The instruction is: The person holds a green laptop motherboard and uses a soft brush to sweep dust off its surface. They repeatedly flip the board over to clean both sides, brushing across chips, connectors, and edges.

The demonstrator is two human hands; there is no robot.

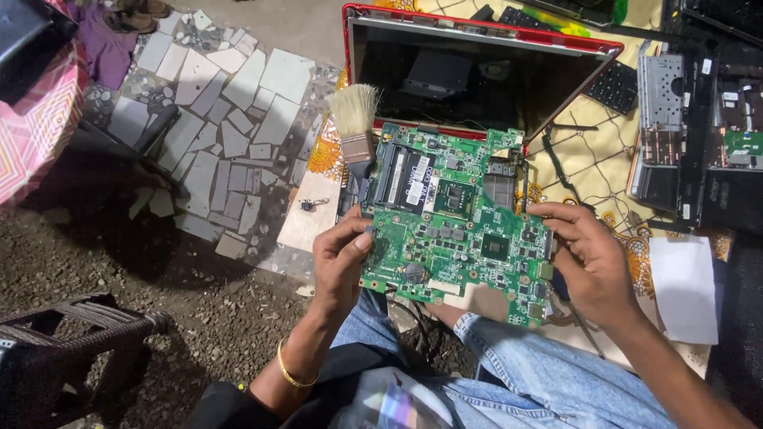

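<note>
Head view looks down on a green laptop motherboard (453,226) held in the air above the person's knees, tilted a little, chips facing up. Left hand (340,266) grips the board's left edge, its fingers (350,238) clamped on it with the thumb on top near a round coin cell (414,272). Right hand (592,266) holds the right edge, fingers (556,214) curled over the rim and pressed onto it. A paintbrush (355,123) with pale bristles sticks up just behind the board's upper left corner; its handle is hidden, so it may be pinned under the left hand, though that cannot be told. Behind the board lies an open red-rimmed laptop shell (477,67) on a yellow patterned cloth (588,171). To the right rest other dismantled laptop parts (691,135) and a white sheet of paper (683,286). On the left, broken tile floor (230,103) meets gravel (199,310). Blue jeans (517,373) cover the legs, and a gold bangle (290,373) circles the left wrist.
</note>
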